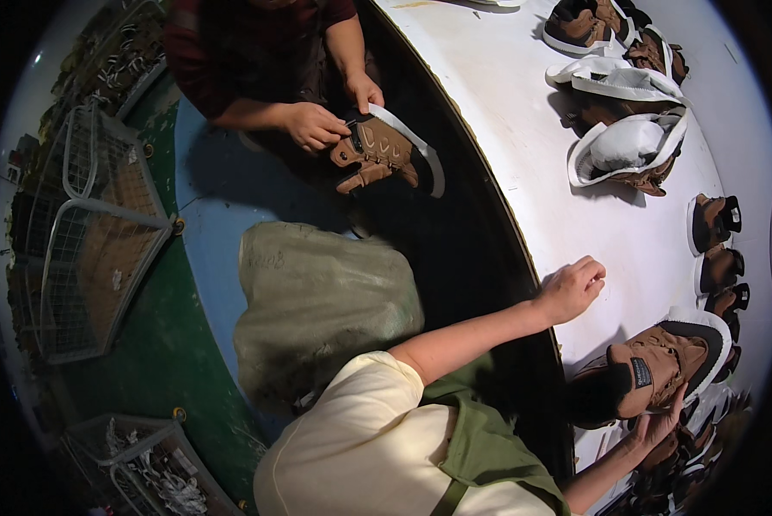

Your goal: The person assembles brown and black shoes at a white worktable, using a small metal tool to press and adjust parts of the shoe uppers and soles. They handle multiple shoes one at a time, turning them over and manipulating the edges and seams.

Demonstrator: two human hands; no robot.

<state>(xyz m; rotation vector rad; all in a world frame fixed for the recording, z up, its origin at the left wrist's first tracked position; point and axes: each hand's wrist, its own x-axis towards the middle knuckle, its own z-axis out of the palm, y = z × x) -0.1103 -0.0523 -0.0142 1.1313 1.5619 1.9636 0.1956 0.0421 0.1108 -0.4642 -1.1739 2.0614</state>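
Observation:
A brown shoe upper with a black collar and a white fabric edge is tilted over the white table at the lower right. My right hand grips it from below, fingers along its side. Over the table's near edge reaches my left arm, and my left hand is closed there, fingertips pressed together, apart from the upper. Anything pinched in it is too small to make out.
Across from me a co-worker's hands hold another brown upper. More uppers lie on the white table, with a row along its far side. A covered grey-green bundle and wire carts stand left.

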